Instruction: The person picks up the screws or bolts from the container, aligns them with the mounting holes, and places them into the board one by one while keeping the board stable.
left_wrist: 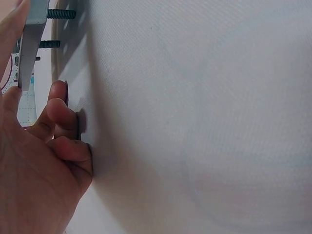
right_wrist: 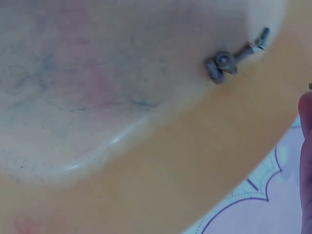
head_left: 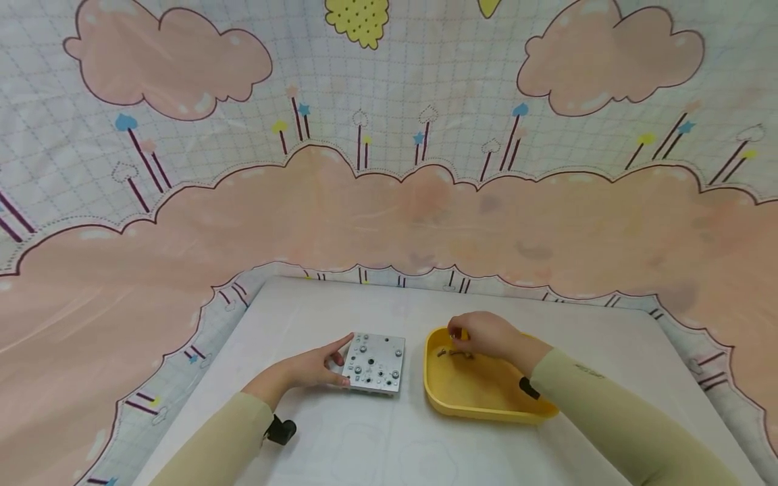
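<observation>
My left hand (head_left: 310,368) grips the left edge of a square silver metal plate (head_left: 378,368), thumb at the near corner and index finger at the far one. Holes and bolt heads dot the plate's top. In the left wrist view threaded bolts (left_wrist: 61,14) stick out of its underside. Over the far side of a yellow plastic tray (head_left: 486,405), my right hand (head_left: 486,334) pinches a small metal screw, mostly hidden by the fingers; just a dark tip (right_wrist: 310,86) shows at the right wrist view's edge. Several loose screws (right_wrist: 224,61) lie in the tray's corner.
A white-covered table (head_left: 340,439) bears the plate and, to its right, the tray. Behind the table hangs a patterned cloth (head_left: 389,223) with clouds. Black wrist cameras (head_left: 281,430) sit at both sleeves.
</observation>
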A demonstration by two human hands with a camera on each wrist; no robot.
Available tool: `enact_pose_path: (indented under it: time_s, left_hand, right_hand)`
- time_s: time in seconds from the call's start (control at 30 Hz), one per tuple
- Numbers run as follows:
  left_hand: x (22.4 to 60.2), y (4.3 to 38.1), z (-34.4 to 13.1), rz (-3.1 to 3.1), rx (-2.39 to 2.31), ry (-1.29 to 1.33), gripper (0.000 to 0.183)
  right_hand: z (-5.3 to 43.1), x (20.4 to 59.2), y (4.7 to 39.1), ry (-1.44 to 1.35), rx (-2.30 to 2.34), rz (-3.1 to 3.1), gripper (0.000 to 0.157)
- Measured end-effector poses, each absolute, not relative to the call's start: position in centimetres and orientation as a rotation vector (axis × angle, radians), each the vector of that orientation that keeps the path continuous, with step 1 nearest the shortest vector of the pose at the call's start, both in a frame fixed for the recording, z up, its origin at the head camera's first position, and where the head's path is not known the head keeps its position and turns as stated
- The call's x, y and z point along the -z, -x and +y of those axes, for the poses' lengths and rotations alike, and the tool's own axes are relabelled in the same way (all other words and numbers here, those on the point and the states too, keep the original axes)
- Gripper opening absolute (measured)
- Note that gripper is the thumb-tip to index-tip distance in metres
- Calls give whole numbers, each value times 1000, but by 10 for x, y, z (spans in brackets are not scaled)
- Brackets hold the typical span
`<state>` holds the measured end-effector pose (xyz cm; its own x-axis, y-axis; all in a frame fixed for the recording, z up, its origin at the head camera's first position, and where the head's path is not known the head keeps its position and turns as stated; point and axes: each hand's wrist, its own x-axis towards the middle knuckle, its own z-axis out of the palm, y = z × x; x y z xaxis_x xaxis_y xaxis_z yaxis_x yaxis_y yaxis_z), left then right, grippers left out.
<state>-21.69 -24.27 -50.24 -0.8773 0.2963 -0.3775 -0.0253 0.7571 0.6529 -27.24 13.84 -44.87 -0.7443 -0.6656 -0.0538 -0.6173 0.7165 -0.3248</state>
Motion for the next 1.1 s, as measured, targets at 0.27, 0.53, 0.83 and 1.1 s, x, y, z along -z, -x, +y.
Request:
enact_pose_path:
  time_s: [0.27,0.53,0.83,1.1]
  left_hand:
    - [502,217,-247,2480,-955,-209,103]
    - [503,217,-249,2477,-979,-220,104]
    - [503,218,-249,2478,-957,-214,104]
    - [503,219,-244,2476,-937,-231,103]
  right_hand:
    - [137,439,277,950,704,2717,9]
    - [124,431,281,853,995,2535,9]
    - [102,425,292,757,1035,2435,9]
    - [79,423,302,738,1029,2343,7]
